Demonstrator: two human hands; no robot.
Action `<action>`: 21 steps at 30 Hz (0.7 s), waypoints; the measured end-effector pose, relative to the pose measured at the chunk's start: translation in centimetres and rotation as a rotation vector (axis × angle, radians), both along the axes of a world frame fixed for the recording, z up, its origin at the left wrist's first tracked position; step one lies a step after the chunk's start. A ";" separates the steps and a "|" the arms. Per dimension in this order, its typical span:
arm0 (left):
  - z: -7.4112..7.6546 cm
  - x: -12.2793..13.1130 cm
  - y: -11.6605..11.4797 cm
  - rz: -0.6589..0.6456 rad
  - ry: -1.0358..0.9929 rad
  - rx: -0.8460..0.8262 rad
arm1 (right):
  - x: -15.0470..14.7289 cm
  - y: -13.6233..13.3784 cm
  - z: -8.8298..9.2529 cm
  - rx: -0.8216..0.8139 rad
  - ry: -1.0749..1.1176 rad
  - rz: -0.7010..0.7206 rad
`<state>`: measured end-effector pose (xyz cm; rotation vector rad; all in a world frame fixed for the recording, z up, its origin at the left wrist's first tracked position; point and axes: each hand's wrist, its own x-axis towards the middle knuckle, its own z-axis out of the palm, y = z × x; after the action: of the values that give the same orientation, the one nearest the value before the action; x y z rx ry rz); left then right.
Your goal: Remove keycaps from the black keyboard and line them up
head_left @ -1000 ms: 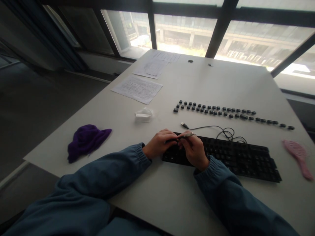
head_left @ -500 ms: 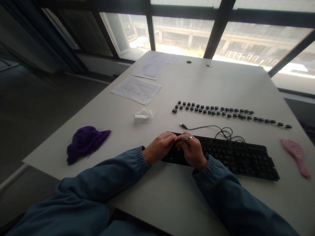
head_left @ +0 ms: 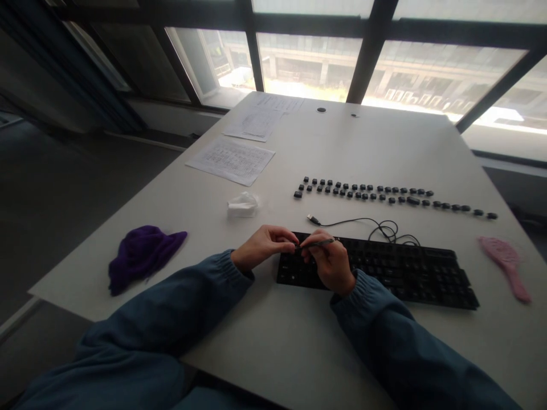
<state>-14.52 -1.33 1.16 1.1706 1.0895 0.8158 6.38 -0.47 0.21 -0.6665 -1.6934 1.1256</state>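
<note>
Black keyboard (head_left: 401, 276) lies on the white table (head_left: 273, 347) beneath my fingers, its long axis running left to right, the right end slanting nearer to me. Over its left end my right hand (head_left: 332, 265) is clamped on a slim tool (head_left: 322, 243) — thumb and fingers pressed together around it. The tool lies nearly crosswise, one end pointing left at my other fingertips, the other jutting out to the right. My left hand (head_left: 264, 247) has its thumb and forefinger drawn close by that left end — whether they pinch something small, I cannot tell. Beyond the keyboard, loose black keycaps (head_left: 413, 200) stand in two rows, stretching left to right.
</note>
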 end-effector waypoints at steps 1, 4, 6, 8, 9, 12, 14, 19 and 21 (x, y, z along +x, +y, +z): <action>0.1 -0.1 0.0 0.003 0.000 0.000 | 0.0 0.0 0.0 -0.003 0.001 -0.003; 0.1 -0.7 0.3 0.048 0.016 0.037 | 0.0 0.0 -0.3 -0.033 0.020 -0.029; -0.1 -1.1 1.0 0.118 0.028 0.095 | -0.1 0.0 -0.4 -0.050 0.033 -0.037; -0.4 -1.3 2.5 0.190 0.069 0.197 | -0.2 0.0 -0.5 -0.053 0.047 -0.028; -0.5 -1.3 3.5 0.224 0.111 0.269 | -0.3 0.0 -0.6 -0.054 0.056 -0.021; -0.8 -0.4 7.2 0.299 0.324 0.540 | -0.3 0.0 -0.6 -0.065 0.081 -0.016; -1.1 0.6 9.6 0.282 0.506 0.710 | -0.3 -0.1 -0.6 -0.079 0.074 -0.025; -2.0 2.3 13.5 0.160 0.832 0.912 | -0.3 0.0 -0.7 -0.059 0.056 -0.034; -2.3 2.4 14.1 0.152 0.879 0.898 | -0.3 0.1 -0.7 -0.053 0.053 -0.025</action>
<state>-12.15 12.79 -1.14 2.3634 1.5838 0.9646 6.05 -0.39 -0.53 -0.6829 -1.6111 1.1642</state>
